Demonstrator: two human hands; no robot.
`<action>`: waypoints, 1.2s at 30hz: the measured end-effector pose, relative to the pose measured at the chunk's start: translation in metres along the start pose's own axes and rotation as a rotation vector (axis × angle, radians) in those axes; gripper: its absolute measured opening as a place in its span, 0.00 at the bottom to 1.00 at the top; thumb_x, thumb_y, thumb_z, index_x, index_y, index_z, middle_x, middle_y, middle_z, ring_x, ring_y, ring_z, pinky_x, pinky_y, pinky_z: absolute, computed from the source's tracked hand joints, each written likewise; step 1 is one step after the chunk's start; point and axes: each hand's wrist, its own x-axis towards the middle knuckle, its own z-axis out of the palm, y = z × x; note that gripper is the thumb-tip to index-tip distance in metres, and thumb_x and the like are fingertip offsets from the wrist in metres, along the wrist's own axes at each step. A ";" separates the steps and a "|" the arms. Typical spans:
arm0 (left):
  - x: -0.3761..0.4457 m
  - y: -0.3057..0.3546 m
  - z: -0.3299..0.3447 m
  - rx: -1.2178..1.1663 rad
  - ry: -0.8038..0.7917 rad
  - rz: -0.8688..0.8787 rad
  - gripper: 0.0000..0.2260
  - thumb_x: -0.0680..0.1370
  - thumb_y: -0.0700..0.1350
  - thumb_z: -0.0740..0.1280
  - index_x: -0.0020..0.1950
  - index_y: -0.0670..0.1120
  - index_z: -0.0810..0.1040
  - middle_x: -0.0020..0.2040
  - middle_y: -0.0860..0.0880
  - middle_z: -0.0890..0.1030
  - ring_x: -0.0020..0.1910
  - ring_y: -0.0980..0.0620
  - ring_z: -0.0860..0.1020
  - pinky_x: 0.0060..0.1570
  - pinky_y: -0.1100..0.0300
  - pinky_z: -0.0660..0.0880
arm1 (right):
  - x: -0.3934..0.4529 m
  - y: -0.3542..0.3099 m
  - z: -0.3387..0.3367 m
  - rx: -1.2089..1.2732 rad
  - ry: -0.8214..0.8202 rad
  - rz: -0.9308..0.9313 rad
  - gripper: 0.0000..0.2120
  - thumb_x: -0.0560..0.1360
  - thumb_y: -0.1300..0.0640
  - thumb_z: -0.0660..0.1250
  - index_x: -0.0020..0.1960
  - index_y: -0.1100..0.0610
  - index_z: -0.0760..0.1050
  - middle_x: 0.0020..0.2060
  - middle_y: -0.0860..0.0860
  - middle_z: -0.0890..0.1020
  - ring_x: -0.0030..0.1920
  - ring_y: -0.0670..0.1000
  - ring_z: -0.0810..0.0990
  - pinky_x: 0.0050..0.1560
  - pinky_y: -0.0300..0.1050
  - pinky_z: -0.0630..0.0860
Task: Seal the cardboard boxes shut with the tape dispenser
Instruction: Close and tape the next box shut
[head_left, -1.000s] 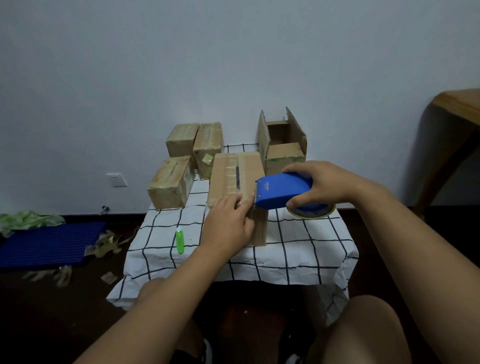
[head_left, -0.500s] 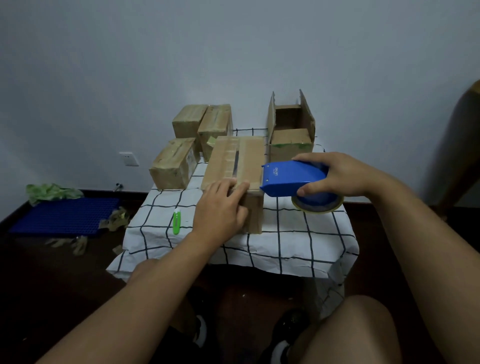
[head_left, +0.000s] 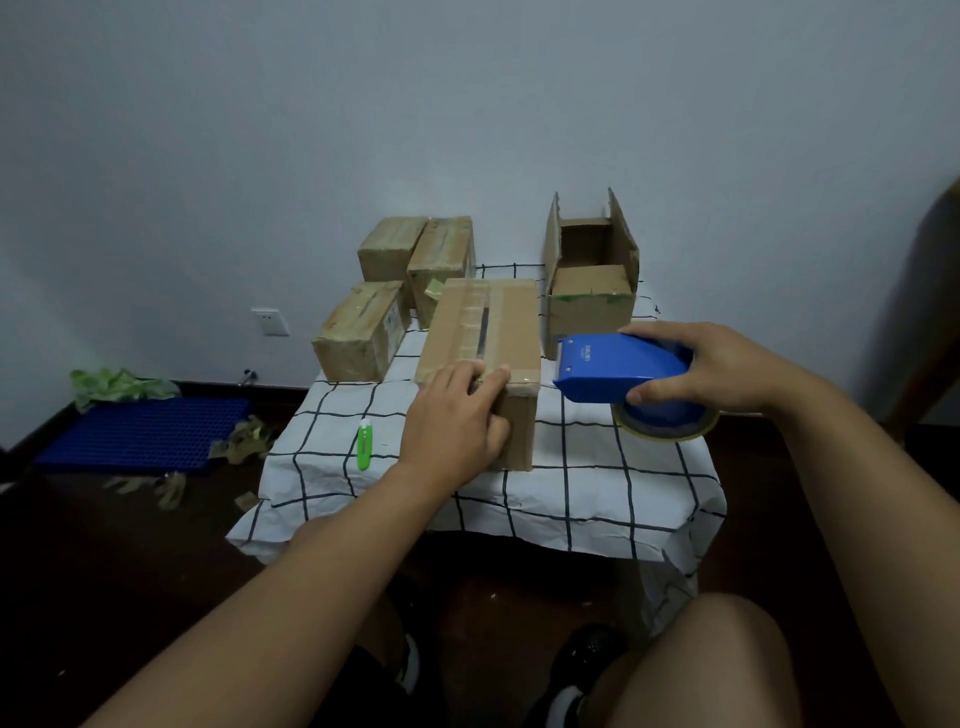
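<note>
Sitting lengthwise at the middle of the checked tablecloth (head_left: 597, 467), the cardboard box (head_left: 485, 332) has its near top edge under the left hand (head_left: 452, 421), whose fingers lie nearly straight, pressing the taped seam. Just right of it, clear of the box, the right hand (head_left: 711, 369) grips the blue tape dispenser (head_left: 618, 369), thumb underneath. An open box (head_left: 592, 306) stands behind.

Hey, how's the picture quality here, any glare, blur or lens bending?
Head view: dim, bluish, even light; sharp, no motion blur; wide-angle bending toward the edges; faint sheen on the tape atop the box under the left hand; floor nearly black.
</note>
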 end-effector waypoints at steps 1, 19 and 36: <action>0.001 0.001 0.001 0.007 -0.004 -0.001 0.23 0.68 0.44 0.69 0.63 0.45 0.78 0.54 0.42 0.78 0.50 0.41 0.76 0.50 0.50 0.73 | -0.001 -0.001 0.000 -0.018 0.003 0.002 0.26 0.61 0.31 0.73 0.55 0.19 0.67 0.54 0.31 0.75 0.51 0.38 0.76 0.45 0.34 0.70; 0.014 0.013 -0.001 0.169 -0.140 0.071 0.24 0.75 0.54 0.60 0.72 0.57 0.66 0.72 0.52 0.67 0.65 0.44 0.67 0.63 0.48 0.64 | 0.039 -0.060 -0.013 -0.532 -0.182 0.119 0.30 0.66 0.39 0.76 0.66 0.42 0.74 0.52 0.46 0.77 0.48 0.50 0.75 0.42 0.48 0.70; 0.006 -0.003 0.000 0.084 -0.142 0.039 0.26 0.73 0.52 0.64 0.72 0.57 0.69 0.71 0.52 0.71 0.65 0.42 0.69 0.63 0.47 0.67 | 0.023 -0.061 0.030 -0.894 -0.227 0.267 0.24 0.68 0.44 0.74 0.62 0.45 0.77 0.51 0.48 0.77 0.56 0.54 0.74 0.50 0.51 0.78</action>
